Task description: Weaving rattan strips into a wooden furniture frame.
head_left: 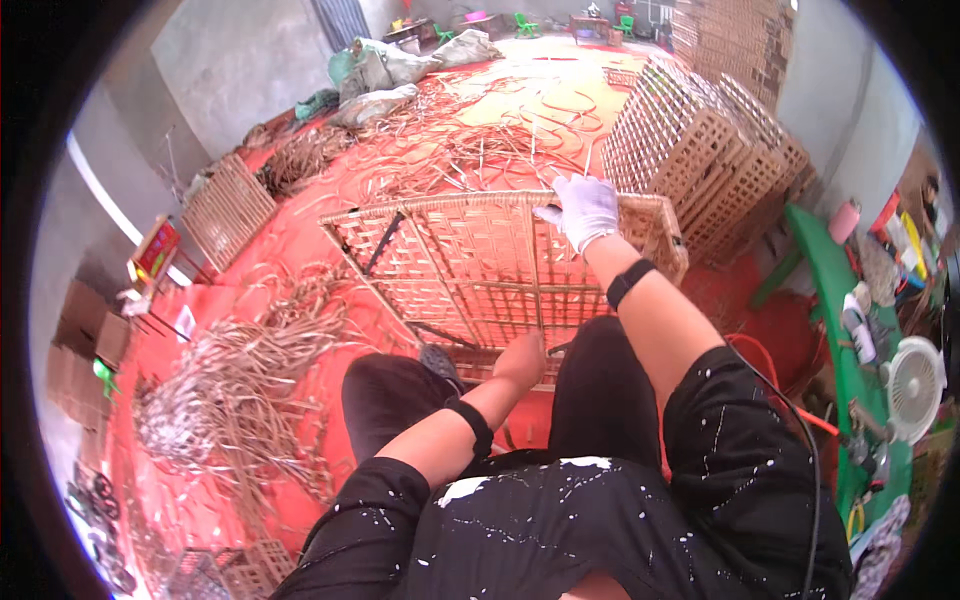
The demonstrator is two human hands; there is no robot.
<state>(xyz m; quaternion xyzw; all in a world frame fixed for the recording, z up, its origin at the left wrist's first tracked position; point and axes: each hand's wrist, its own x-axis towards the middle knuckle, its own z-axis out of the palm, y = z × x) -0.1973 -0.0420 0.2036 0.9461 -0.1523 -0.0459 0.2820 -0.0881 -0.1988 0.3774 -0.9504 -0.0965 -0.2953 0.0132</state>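
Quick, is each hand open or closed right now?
Left hand: low by the basket, grip can't be told.
Right hand: gloved, closed on the top rim.

Hands: two, one bare left hand [520,360], one white-gloved right hand [587,210]. Black wristbands [630,283]: two, one per arm. Tan rectangular woven wicker basket [537,250] between them: one. Tan lattice panel [228,210] leaning at left: one. Round white fan [913,390]: one. Pink cylindrical bottle [845,220]: one. Small green plastic chairs [525,25], far end: three visible. Stacked tan lattice pieces [690,150] at right: several, exact count unclear.
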